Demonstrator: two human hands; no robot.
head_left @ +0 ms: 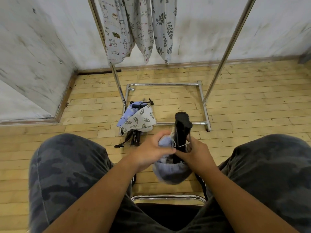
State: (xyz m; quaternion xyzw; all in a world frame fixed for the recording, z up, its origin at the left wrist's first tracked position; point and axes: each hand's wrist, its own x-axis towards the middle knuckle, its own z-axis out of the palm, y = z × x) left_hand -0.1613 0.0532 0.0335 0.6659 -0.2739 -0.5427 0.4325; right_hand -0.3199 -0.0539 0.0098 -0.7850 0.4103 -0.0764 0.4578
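Observation:
I sit on a chair and hold a folded black umbrella (182, 127) upright between my knees, its lower part inside a pale blue drawstring pouch (171, 172). My left hand (152, 151) grips the bunched top of the pouch against the umbrella. My right hand (196, 151) grips the umbrella's shaft from the right, beside a thin white drawstring (183, 145). The pouch's bottom hangs below both hands.
A chrome garment rack (164, 84) stands ahead on the wooden floor, with three printed fabric pouches (134, 26) hanging from it. A pile of pouches and black umbrellas (136, 120) lies at its base. The chair's chrome edge (168, 197) is below my hands. Walls meet at the left.

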